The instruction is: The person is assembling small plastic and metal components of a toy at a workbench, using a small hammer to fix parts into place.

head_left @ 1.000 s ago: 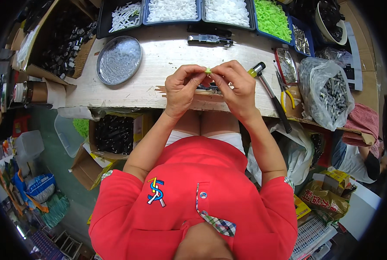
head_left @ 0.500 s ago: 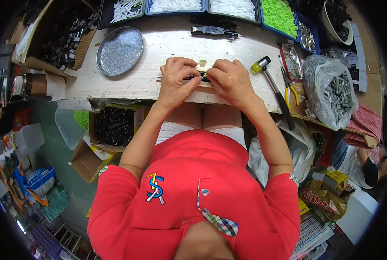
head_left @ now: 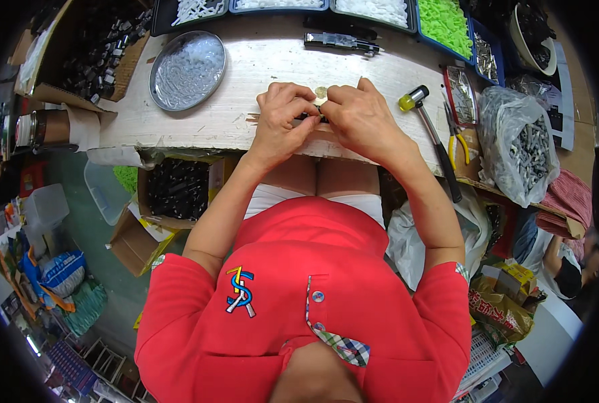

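Both hands meet near the front edge of the pale worktable (head_left: pixel 245 87). Between their fingertips is a small black part (head_left: pixel 323 119), mostly covered. My left hand (head_left: pixel 282 121) pinches its left end with bent fingers. On the other side, my right hand (head_left: pixel 363 124) has its thumb and fingers closed on the part, knuckles raised. What exactly the part is stays hidden. Beyond the hands lies a long black piece with a clear section and thin ends (head_left: pixel 343 43).
Left stand a round grey dish of clear grease (head_left: pixel 187 70) and a carton of black pieces (head_left: pixel 121 87). Right are a hammer (head_left: pixel 437 144), yellow-handled pliers (head_left: pixel 458 141) and a bag of grey parts (head_left: pixel 524 151). Trays of white and green pieces (head_left: pixel 445 27) line the back.
The hands stay together over the small black part. My right hand has turned a little, its knuckles now higher, and the fingers have shifted on the part. The view has moved slightly.
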Demonstrator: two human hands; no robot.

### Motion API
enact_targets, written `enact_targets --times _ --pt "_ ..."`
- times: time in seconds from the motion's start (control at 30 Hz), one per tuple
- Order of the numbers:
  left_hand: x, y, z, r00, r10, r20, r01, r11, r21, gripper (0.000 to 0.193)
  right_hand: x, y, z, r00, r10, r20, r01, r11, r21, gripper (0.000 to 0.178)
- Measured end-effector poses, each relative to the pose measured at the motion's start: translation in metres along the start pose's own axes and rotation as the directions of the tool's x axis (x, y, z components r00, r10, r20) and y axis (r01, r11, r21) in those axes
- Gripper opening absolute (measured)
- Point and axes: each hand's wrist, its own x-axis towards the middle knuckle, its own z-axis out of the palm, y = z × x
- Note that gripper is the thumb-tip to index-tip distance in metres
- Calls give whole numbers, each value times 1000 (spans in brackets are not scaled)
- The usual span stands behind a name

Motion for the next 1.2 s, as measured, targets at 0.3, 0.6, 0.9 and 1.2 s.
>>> enact_targets --times 0.3,0.6,0.9,1.2 --pt "2 0 -1 1000 11 -2 -11 1000 -10 8 16 -1 -5 993 -28 112 31 999 -22 5" --pt "2 2 -2 999 40 20 -42 997 70 8 -3 17 -1 994 90 -57 -77 977 199 5" --pt "7 7 2 999 4 41 -11 985 170 16 -135 96 -93 635 506 -584 -489 848 203 9" --pt "12 4 0 991 35 127 -59 979 197 10 -317 246 -122 322 812 -486 -922 153 -356 39"
